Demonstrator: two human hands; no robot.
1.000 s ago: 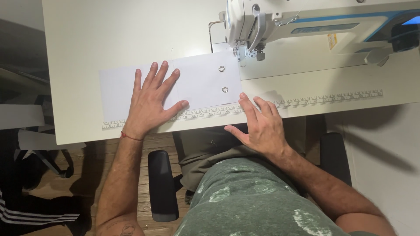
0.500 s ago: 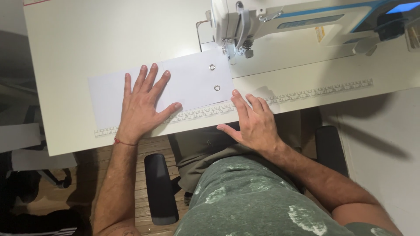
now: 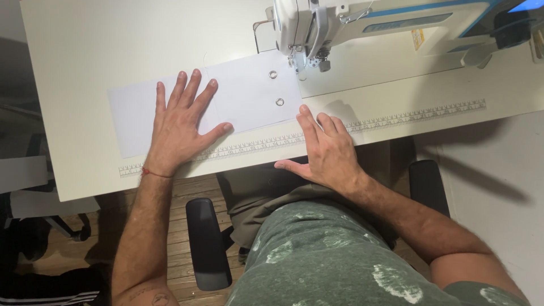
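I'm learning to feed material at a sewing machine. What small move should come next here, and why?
Probably slide the white sheet right with the flat left hand: its eyelet corner sits just short of the needle, while the right hand steadies the table edge.

Fabric piece [image 3: 249, 93] on table [image 3: 113, 45], left of sewing machine [image 3: 362, 22]

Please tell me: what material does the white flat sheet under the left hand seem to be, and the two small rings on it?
The white rectangular sheet looks like thin matte fabric or stiff paper: it lies flat, without shine, with a faint crease line; which one is unclear. The two small round rings look like metal eyelets, silvery and glinting. The left hand presses flat on the sheet.
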